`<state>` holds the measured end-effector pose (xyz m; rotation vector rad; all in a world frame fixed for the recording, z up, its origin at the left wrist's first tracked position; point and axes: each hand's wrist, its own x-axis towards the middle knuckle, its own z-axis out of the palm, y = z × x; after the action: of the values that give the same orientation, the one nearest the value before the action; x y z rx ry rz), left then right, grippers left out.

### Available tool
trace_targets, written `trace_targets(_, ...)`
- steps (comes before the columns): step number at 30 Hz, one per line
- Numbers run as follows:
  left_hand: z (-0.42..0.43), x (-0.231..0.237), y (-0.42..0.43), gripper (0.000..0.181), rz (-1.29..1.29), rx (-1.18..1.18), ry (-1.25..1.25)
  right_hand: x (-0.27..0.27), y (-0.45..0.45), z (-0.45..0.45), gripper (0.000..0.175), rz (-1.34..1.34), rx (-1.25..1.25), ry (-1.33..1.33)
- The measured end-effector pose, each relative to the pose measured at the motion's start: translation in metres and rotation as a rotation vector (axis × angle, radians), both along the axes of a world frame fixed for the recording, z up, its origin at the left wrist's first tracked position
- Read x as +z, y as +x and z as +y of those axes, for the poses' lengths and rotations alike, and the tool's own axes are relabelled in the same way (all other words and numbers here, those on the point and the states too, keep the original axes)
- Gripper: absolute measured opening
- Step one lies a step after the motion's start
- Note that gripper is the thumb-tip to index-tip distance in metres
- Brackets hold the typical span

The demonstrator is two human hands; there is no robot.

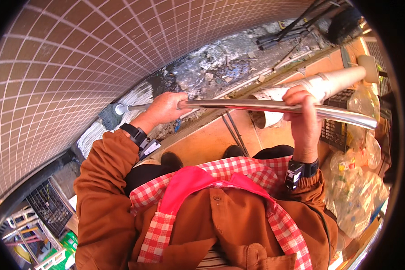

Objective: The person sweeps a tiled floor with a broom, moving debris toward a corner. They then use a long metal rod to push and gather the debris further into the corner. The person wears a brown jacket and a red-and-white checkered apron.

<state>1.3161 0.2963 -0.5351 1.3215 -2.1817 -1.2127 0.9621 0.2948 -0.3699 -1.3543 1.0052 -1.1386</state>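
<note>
My left hand (pixel 168 106) grips the thin part of a shiny metal mop handle (pixel 236 104), which runs nearly level across the view in front of me. My right hand (pixel 302 104) is closed around its thicker end at the right. Beyond my left hand, the handle ends in a pale socket and a dark grey mop head (pixel 110 116), which lies on the wet, whitish streaked ground close to the foot of a tiled wall (pixel 87 50). The tip of the handle sticks out past my right hand.
Rubble and small stones litter a rough strip (pixel 219 67) along the wall. A large pale pipe (pixel 337 81) lies behind my right hand. Black crates, clear bags of plastic bottles (pixel 354 192) and dark pipes (pixel 280 38) are at the right. Crates (pixel 49 206) stand at lower left; thin rods (pixel 234 131) near my feet.
</note>
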Motion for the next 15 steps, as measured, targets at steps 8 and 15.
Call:
trace_targets(8, -0.083, 0.169, -0.061, 0.027, 0.262, 0.11, -0.07, 0.051, -0.004, -0.037, 0.032, 0.008, -0.152, -0.053)
trace_targets(15, -0.102, 0.327, -0.062, 0.022, 0.752, 0.233, -0.248, 0.03, 0.131, -0.057, 0.051, 0.413, -0.04, -0.63)
